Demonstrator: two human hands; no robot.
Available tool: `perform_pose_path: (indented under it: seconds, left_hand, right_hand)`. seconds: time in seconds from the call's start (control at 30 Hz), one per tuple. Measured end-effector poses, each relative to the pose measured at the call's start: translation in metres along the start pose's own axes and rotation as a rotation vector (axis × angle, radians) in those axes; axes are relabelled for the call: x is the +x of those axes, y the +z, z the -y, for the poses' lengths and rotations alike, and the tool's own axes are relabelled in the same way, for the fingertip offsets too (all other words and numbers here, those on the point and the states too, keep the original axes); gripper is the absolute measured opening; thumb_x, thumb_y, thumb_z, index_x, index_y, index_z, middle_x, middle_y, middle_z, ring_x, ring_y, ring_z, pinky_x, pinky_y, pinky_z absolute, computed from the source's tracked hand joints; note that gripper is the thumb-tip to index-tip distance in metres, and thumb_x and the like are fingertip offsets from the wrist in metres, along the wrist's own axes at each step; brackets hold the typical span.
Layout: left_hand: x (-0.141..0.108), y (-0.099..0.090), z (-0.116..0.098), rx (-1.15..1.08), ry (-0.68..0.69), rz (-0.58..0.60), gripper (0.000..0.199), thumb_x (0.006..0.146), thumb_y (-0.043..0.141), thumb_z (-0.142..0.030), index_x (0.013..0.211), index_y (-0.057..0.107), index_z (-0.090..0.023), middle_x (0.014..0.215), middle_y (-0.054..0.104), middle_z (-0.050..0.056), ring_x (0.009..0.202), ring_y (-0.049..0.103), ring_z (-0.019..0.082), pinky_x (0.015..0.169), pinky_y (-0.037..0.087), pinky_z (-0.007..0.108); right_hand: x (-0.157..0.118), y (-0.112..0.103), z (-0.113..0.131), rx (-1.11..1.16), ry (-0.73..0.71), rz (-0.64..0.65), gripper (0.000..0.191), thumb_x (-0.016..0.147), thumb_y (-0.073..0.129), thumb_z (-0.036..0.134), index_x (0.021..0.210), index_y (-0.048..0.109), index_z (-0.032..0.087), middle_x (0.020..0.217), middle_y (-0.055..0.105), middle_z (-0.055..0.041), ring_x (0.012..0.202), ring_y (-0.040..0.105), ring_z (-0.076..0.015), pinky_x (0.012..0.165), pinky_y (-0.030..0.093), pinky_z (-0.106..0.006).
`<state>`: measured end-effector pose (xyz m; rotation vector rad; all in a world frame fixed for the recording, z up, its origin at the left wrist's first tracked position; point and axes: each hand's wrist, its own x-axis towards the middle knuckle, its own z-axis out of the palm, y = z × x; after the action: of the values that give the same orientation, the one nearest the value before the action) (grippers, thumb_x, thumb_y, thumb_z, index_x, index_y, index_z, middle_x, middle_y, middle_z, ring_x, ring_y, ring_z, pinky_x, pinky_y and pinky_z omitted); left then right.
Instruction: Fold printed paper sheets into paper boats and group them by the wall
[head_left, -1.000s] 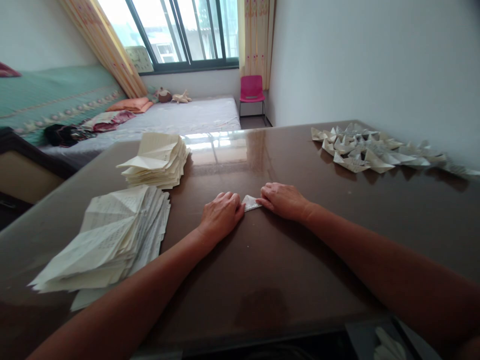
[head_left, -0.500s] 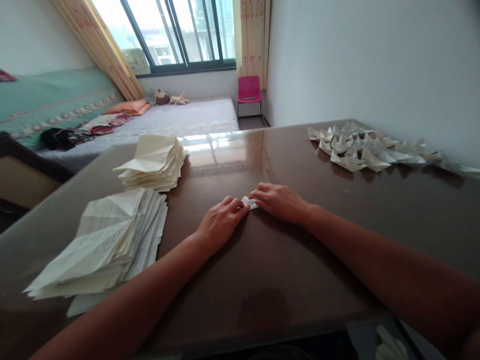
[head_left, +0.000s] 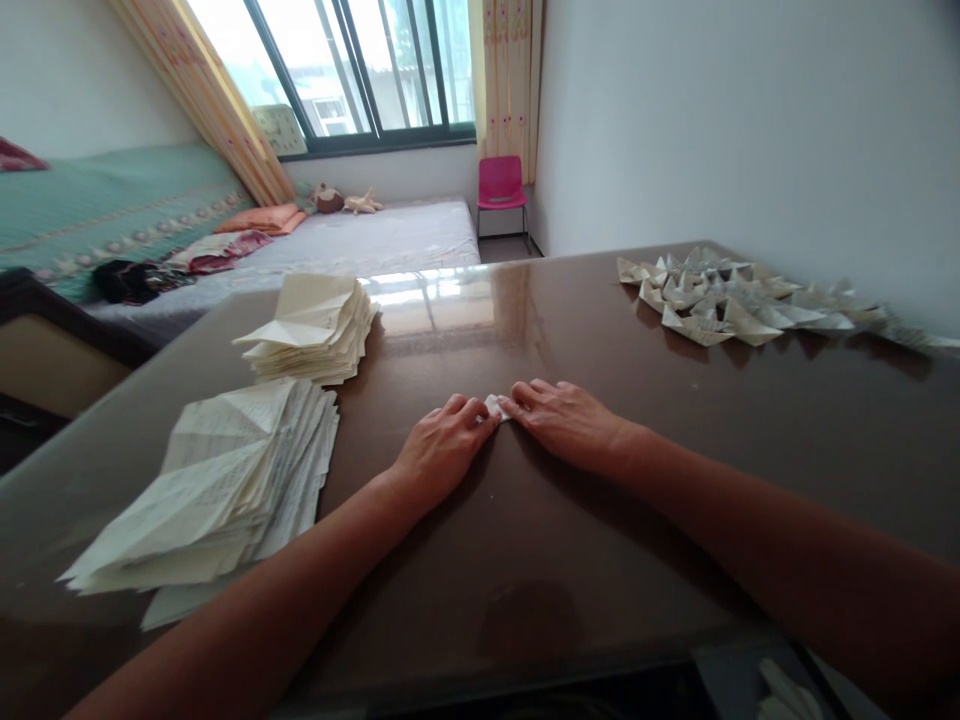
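A small folded piece of white paper (head_left: 495, 405) lies on the brown tabletop (head_left: 480, 520), mostly covered by my fingers. My left hand (head_left: 448, 445) has its fingers curled and pressed together on the paper's left side. From the right, my right hand (head_left: 559, 415) touches the paper with thumb and bent fingers, its knuckles raised. Both hands rest low on the table, fingertips close together. How the paper is folded is too small to tell.
Two stacks of creased paper stand on the left, a yellowish one (head_left: 311, 330) behind a larger written-on one (head_left: 217, 470). Many folded paper boats (head_left: 720, 300) sit at the back right by the wall. Beyond are a bed (head_left: 405, 235) and a pink chair (head_left: 501, 185).
My right hand has shifted slightly down and right, and its thumb now lies at the paper's right edge. My left hand stays nearly in place. The view has shifted a little.
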<state>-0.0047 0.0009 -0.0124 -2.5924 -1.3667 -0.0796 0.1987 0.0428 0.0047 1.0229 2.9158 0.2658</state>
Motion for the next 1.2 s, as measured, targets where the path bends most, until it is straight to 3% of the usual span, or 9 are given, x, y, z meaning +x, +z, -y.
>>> perform_pose_path:
  seconds: [0.47, 0.87, 1.03, 1.2]
  left_hand:
    - [-0.002, -0.006, -0.002, 0.056, -0.004, 0.032, 0.031, 0.094, 0.045, -0.023, 0.123, 0.056, -0.023, 0.100, 0.059, 0.007, 0.094, 0.051, 0.020, 0.074, 0.047, 0.029]
    - [-0.006, -0.011, -0.005, 0.169, -0.040, 0.044, 0.023, 0.090, 0.047, -0.014, 0.105, 0.064, -0.017, 0.092, 0.060, 0.008, 0.089, 0.054, 0.022, 0.065, 0.043, 0.030]
    - [-0.008, -0.011, -0.007, 0.187, -0.024, 0.038, 0.020, 0.088, 0.047, -0.012, 0.096, 0.065, -0.015, 0.090, 0.059, 0.009, 0.087, 0.054, 0.022, 0.063, 0.043, 0.031]
    - [-0.008, -0.014, -0.007, 0.168, -0.040, 0.041, 0.020, 0.089, 0.047, -0.013, 0.096, 0.065, -0.016, 0.090, 0.059, 0.008, 0.087, 0.054, 0.021, 0.063, 0.043, 0.029]
  right_hand:
    - [-0.013, -0.015, 0.015, -0.035, -0.002, 0.045, 0.026, 0.090, 0.043, 0.010, 0.105, 0.065, 0.012, 0.108, 0.060, -0.0150, 0.094, 0.055, -0.0231, 0.068, 0.043, -0.032]
    - [-0.014, -0.019, 0.025, -0.076, 0.083, 0.085, 0.029, 0.086, 0.042, 0.005, 0.098, 0.068, 0.009, 0.096, 0.060, -0.0174, 0.084, 0.057, -0.0238, 0.061, 0.040, -0.033]
    - [-0.012, -0.016, 0.023, -0.069, 0.095, 0.076, 0.028, 0.087, 0.042, 0.007, 0.098, 0.067, 0.009, 0.097, 0.060, -0.0177, 0.085, 0.057, -0.0231, 0.063, 0.040, -0.032]
    - [-0.007, -0.006, 0.021, -0.059, 0.104, -0.036, 0.032, 0.093, 0.036, 0.013, 0.114, 0.060, 0.011, 0.109, 0.058, -0.0166, 0.092, 0.054, -0.0241, 0.068, 0.041, -0.034]
